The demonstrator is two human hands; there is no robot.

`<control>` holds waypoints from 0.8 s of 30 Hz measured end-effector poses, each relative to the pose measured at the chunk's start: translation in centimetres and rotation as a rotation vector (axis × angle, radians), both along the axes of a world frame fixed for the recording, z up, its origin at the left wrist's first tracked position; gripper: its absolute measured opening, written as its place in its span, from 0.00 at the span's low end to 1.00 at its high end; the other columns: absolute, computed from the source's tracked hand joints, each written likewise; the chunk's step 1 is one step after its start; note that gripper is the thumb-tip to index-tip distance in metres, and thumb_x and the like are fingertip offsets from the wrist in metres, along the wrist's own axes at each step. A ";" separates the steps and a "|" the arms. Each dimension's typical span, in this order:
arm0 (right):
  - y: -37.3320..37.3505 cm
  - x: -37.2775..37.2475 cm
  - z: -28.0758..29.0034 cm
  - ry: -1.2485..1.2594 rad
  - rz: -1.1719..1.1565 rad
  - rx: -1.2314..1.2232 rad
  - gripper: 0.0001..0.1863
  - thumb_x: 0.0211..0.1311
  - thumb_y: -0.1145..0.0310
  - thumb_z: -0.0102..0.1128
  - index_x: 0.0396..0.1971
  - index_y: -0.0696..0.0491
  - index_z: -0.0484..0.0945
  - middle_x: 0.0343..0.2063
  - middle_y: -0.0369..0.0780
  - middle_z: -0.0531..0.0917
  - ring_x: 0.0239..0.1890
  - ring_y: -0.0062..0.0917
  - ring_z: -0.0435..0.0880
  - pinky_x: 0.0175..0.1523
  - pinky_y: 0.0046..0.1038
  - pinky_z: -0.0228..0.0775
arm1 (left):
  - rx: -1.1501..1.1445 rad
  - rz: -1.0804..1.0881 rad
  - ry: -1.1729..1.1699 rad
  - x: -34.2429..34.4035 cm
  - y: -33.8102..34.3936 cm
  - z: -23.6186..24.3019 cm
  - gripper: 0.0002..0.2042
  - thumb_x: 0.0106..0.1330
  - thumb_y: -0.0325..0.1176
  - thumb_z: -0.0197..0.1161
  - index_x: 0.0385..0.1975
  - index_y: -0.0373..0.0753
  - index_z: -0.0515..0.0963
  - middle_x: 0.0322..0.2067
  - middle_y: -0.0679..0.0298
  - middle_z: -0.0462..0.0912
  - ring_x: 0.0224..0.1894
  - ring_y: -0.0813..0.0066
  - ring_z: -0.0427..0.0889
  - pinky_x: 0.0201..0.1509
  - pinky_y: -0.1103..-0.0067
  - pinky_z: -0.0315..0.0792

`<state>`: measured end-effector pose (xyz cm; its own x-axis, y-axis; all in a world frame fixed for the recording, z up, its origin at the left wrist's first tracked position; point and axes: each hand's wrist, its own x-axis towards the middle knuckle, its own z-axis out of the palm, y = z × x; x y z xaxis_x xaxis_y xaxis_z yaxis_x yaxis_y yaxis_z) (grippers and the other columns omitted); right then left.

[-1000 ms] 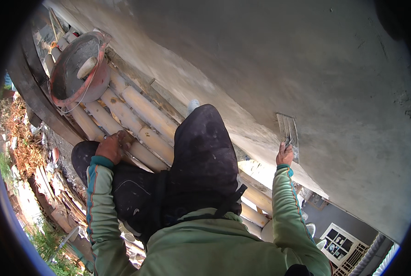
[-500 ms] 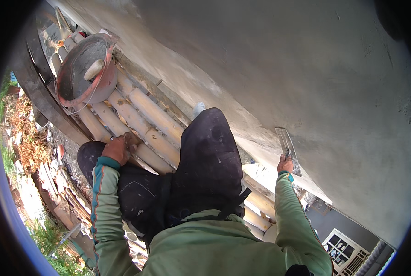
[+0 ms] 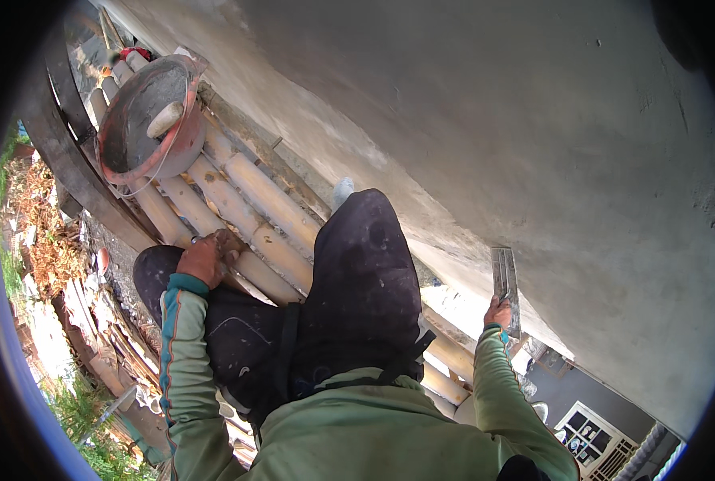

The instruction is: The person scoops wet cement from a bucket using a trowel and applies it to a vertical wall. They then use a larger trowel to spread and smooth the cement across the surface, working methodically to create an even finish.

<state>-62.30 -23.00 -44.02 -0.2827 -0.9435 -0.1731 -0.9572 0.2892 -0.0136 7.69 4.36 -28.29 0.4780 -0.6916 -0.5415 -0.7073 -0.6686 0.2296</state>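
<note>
My right hand (image 3: pixel 498 312) is closed round the handle of a plastering trowel (image 3: pixel 505 276). The trowel's long flat metal blade lies along the lower part of the grey plastered wall (image 3: pixel 533 144), pointing away from me. At my left knee, my left hand (image 3: pixel 206 258) rests with its fingers curled, above the bamboo poles (image 3: pixel 271 274). What those fingers hold, if anything, is hidden. Ahead on the left stands a reddish bucket (image 3: pixel 193 148) with grey mortar in it. A pale, rounded block (image 3: pixel 164 120) lies on the mortar, and a thin wire handle hangs at the bucket's side.
I crouch on a platform of bamboo poles running beside the wall. A dark curved-looking beam (image 3: pixel 93 188) borders its left side. Beyond and below lie scrap wood (image 3: pixel 105 329), dry brown debris (image 3: pixel 45 232) and green plants (image 3: pixel 81 421). A white-framed window (image 3: pixel 594 433) shows at lower right.
My right hand and the trowel have moved a little down the picture, toward me, and the blade has turned more upright. My left hand and the bucket stay practically where they were.
</note>
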 end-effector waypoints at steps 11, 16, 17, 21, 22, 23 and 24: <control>-3.9 1.6 4.6 -0.226 0.194 -0.310 0.26 0.71 0.50 0.61 0.34 0.64 0.78 0.30 0.61 0.82 0.35 0.61 0.79 0.42 0.51 0.70 | -0.020 -0.046 0.022 -0.1 -0.7 -0.3 0.25 0.67 0.46 0.66 0.59 0.40 0.78 0.48 0.45 0.85 0.52 0.43 0.83 0.56 0.57 0.78; 1.2 -1.4 3.0 -0.225 0.156 -0.207 0.24 0.72 0.52 0.57 0.43 0.63 0.79 0.35 0.62 0.84 0.40 0.61 0.83 0.47 0.53 0.73 | -0.049 -0.023 0.012 -0.5 -0.8 0.9 0.24 0.68 0.47 0.65 0.60 0.41 0.78 0.49 0.46 0.85 0.52 0.43 0.83 0.57 0.58 0.77; 1.2 1.6 3.8 -0.236 0.207 -0.205 0.23 0.72 0.52 0.57 0.41 0.62 0.78 0.34 0.62 0.84 0.39 0.61 0.82 0.45 0.53 0.72 | -0.012 -0.022 -0.004 -0.5 -0.5 1.1 0.24 0.68 0.47 0.65 0.60 0.41 0.78 0.49 0.46 0.85 0.52 0.43 0.83 0.57 0.58 0.77; -3.3 10.3 5.9 -0.295 0.327 -0.328 0.23 0.73 0.52 0.58 0.35 0.62 0.75 0.30 0.62 0.81 0.36 0.63 0.79 0.41 0.54 0.68 | 0.019 -0.011 0.070 0.0 -0.3 0.8 0.26 0.67 0.49 0.65 0.60 0.41 0.78 0.50 0.46 0.85 0.53 0.44 0.83 0.58 0.58 0.78; -4.4 10.5 5.3 -0.295 0.320 -0.337 0.24 0.74 0.51 0.57 0.35 0.62 0.76 0.29 0.62 0.81 0.36 0.63 0.79 0.40 0.54 0.68 | 0.007 0.007 0.112 0.1 -0.1 0.8 0.26 0.67 0.49 0.65 0.60 0.41 0.77 0.51 0.47 0.85 0.54 0.44 0.83 0.58 0.58 0.77; -5.1 10.4 4.9 -0.295 0.314 -0.346 0.25 0.74 0.50 0.57 0.36 0.62 0.76 0.29 0.61 0.81 0.36 0.63 0.78 0.40 0.54 0.68 | 0.023 0.002 0.078 0.0 0.0 0.8 0.26 0.67 0.49 0.65 0.61 0.41 0.77 0.51 0.47 0.85 0.54 0.45 0.83 0.58 0.58 0.77; -5.3 9.0 3.5 -0.281 0.304 -0.398 0.26 0.73 0.49 0.58 0.36 0.63 0.77 0.28 0.61 0.81 0.35 0.63 0.78 0.40 0.54 0.68 | 0.033 0.002 0.044 -0.2 0.1 0.6 0.26 0.68 0.49 0.65 0.61 0.42 0.77 0.52 0.48 0.85 0.54 0.45 0.83 0.58 0.58 0.78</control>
<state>-53.31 -28.32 -40.50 0.0173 -0.9831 0.1824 -0.9405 -0.0779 -0.3306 7.50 4.45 -27.74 0.4549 -0.6721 -0.5842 -0.6953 -0.6780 0.2386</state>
